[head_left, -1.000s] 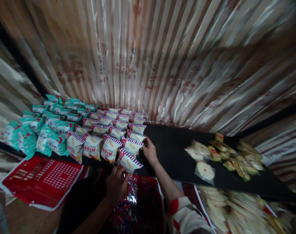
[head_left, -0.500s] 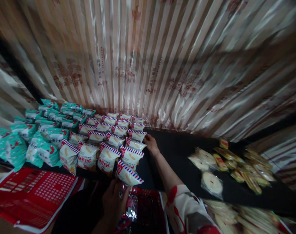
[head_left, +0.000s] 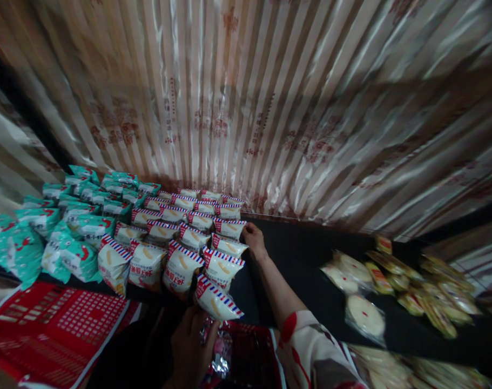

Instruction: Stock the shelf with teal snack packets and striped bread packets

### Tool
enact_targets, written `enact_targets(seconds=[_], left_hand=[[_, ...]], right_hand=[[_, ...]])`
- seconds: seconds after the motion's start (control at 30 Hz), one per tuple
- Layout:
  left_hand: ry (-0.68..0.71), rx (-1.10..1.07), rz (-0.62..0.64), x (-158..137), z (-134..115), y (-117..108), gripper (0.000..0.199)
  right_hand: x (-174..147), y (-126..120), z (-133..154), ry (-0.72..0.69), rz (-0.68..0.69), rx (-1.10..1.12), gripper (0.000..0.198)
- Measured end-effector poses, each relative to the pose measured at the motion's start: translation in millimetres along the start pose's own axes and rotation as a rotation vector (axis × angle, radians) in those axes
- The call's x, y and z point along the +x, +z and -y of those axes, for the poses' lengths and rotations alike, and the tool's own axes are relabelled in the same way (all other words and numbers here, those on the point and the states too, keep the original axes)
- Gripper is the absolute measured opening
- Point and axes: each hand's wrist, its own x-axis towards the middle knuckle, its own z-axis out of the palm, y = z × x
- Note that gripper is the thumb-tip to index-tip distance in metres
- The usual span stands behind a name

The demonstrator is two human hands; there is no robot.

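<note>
My right hand (head_left: 254,241) reaches over the dark shelf with its fingers bent and pinched at the right end of a white snack bag (head_left: 231,229) in the rightmost column. Low in the shade, my left hand (head_left: 191,341) is curled below the front snack bag (head_left: 216,300), which leans with its striped top edge sloping down to the right. Something shiny shows between the left thumb and fingers, too dark to name. Beside that hand, silvery wrapped packs (head_left: 222,354) lie in a red basket (head_left: 272,346) under the shelf edge.
Teal snack bags (head_left: 87,227) crowd the left of the black shelf (head_left: 298,270). Flat round packs (head_left: 365,317) and yellow packets (head_left: 436,302) lie on the right. Another red basket (head_left: 63,324) stands lower left. A striped plastic sheet (head_left: 246,108) hangs behind.
The view has shifted slightly, so the packs on the right appear farther right and lower. Both hands keep nearly the same places by the snack bags.
</note>
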Motion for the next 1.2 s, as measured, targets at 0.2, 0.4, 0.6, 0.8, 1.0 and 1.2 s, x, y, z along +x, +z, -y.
enact_targets(seconds=[0.2, 0.4, 0.6, 0.8, 1.0, 1.2], left_hand=[[0.009, -0.005, 0.032, 1.2, 1.0, -0.7, 0.019], [-0.007, -0.015, 0.004, 5.5, -3.5, -2.7, 0.021], [-0.005, 0.005, 0.009, 5.9, -3.4, -3.7, 0.025], [0.000, -0.003, 0.009, 10.9, -6.6, -5.7, 0.025], [-0.035, -0.016, 0.048, -0.6, -0.8, 3.0, 0.023], [-0.054, 0.000, 0.035, -5.7, -0.5, 7.2, 0.021]], right_hand=[[8.2, -1.4, -0.1, 0.017, 0.058, 0.024, 0.035], [12.3, -3.3, 1.2, 0.048, 0.106, 0.021, 0.033], [5.6, -2.0, -1.4, 0.060, 0.015, 0.080, 0.036], [8.2, 1.3, -2.1, 0.054, -0.045, 0.091, 0.034], [11.9, 8.4, -6.8, 0.048, -0.094, 0.082, 0.037], [6.9, 7.5, -4.4, 0.031, -0.097, 0.046, 0.037]])
